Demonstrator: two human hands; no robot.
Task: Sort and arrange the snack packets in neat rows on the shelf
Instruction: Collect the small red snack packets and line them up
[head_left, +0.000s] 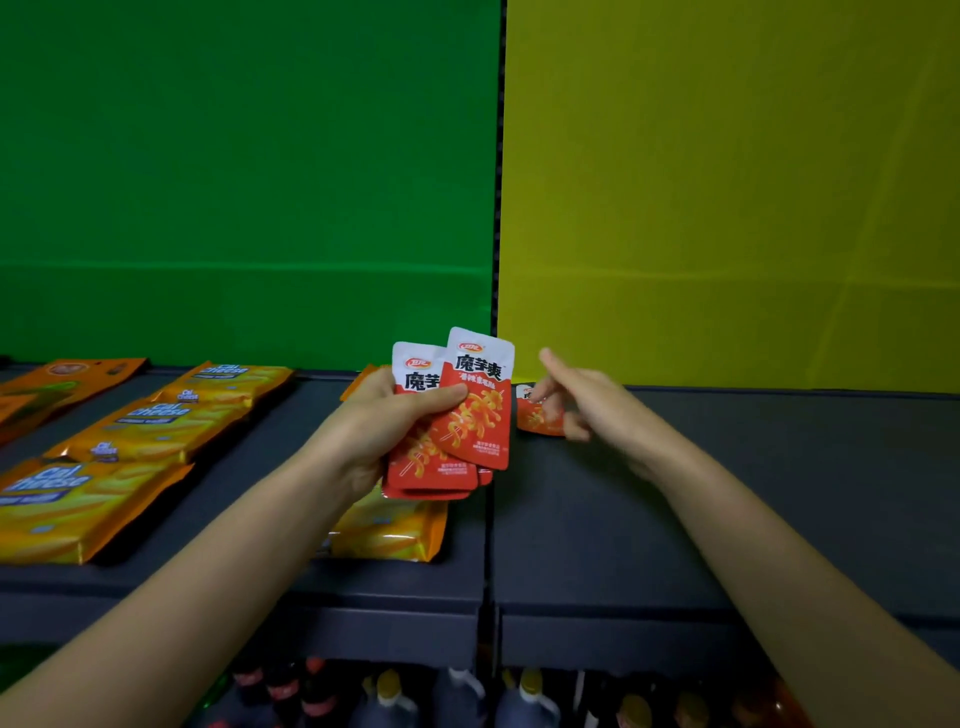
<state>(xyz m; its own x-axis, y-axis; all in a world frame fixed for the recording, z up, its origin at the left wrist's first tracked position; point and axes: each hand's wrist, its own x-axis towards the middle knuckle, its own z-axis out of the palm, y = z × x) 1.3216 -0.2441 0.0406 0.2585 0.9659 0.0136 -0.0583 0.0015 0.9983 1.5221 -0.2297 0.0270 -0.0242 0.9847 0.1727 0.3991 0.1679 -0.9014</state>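
L grip (375, 422) holds red pkts (480, 432) fanned upward, thumb across fronts.

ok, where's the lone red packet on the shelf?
Head view, right of centre: the lone red packet lies at the shelf's back, below the yellow backdrop, by the right hand's fingers.

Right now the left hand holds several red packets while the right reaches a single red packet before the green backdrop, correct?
No. The head view shows the single red packet lying before the yellow backdrop, not green; the left hand does hold several red packets.
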